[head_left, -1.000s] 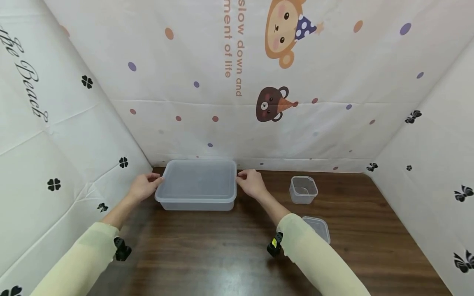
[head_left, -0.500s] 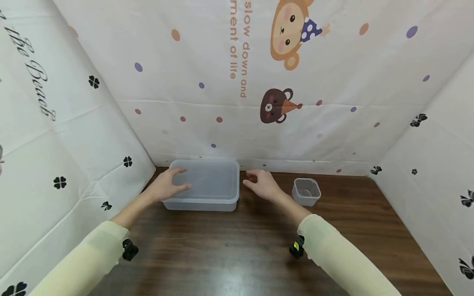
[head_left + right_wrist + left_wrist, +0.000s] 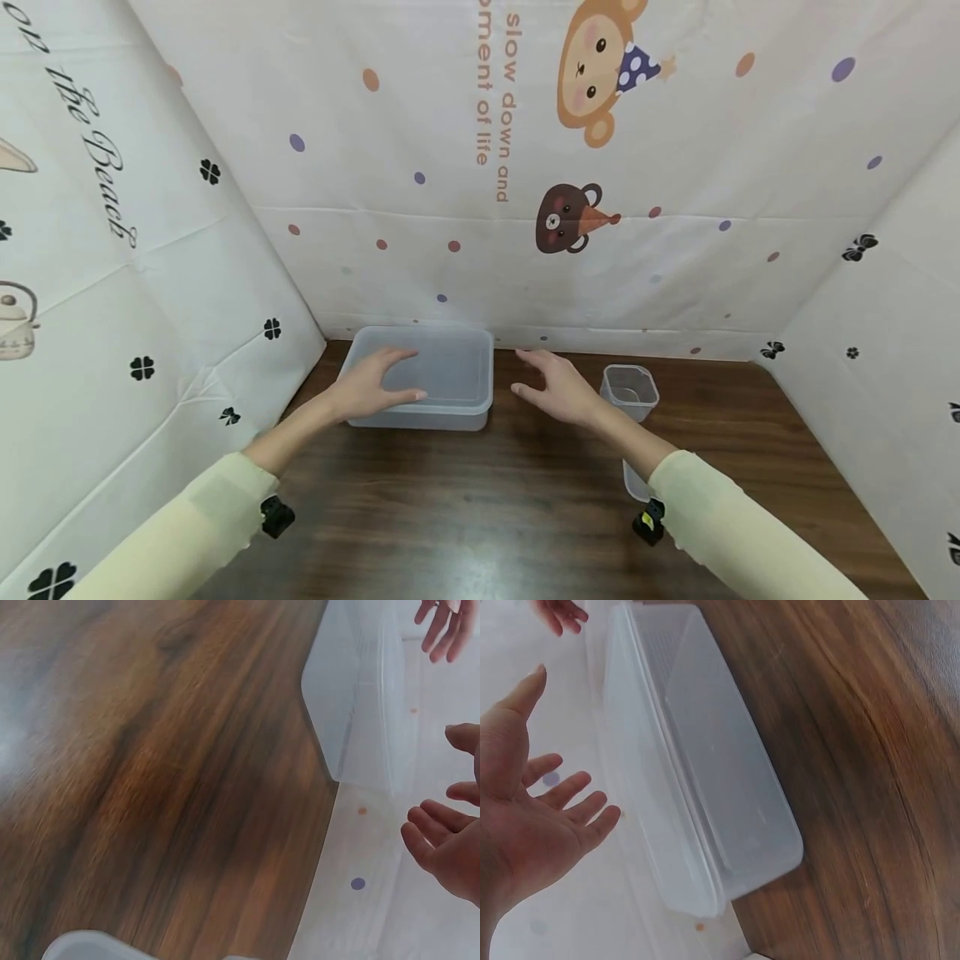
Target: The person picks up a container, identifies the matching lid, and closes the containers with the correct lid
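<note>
A large translucent plastic container with its lid on stands at the back left of the table. In the head view my left hand hovers over the container's left part, thumb and fingers spread. The left wrist view shows that hand apart from the container, with nothing in it. My right hand is held in the air to the right of the container, fingers extended and holding nothing; in the right wrist view only part of it shows at the right edge.
A small clear open container stands right of my right hand. Its likely lid, a flat clear piece, lies nearer, partly hidden by my right forearm. The brown wooden table meets a printed white cloth wall behind and on both sides.
Both hands have left the large container's sides. The left rose and moved right over the lid, fingers spreading. The right drew away to the right and opened. The container stays put.
</note>
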Tool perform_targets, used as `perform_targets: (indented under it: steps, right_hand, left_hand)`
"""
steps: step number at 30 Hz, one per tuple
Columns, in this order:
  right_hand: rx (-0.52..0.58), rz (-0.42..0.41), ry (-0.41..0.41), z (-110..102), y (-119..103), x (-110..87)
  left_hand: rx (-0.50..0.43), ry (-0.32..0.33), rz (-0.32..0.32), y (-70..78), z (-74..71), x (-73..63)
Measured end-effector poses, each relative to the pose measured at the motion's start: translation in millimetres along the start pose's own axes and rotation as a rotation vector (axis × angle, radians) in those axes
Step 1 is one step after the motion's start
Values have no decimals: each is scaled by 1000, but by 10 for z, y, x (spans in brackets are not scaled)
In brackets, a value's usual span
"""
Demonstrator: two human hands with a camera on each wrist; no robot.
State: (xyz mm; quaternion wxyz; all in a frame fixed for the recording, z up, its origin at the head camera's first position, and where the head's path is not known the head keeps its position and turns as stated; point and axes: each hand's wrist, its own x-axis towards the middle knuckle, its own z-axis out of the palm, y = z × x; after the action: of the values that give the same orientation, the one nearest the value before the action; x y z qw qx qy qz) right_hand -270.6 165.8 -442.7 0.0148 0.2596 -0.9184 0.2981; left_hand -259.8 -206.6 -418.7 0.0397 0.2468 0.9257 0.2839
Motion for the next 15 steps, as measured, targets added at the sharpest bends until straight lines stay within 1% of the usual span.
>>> perform_targets:
  steps: [5, 11, 15]
  right_hand:
    - [-65, -30, -13, -44, -20, -88]
    - [-88, -36, 1, -154, -19, -186]
    - [-97, -27, 2, -200, 9, -250]
  left_hand:
    - [18, -13, 14, 94, 63, 27]
    - [42, -36, 4, 213, 116, 85]
    - [46, -42, 10, 285, 143, 120]
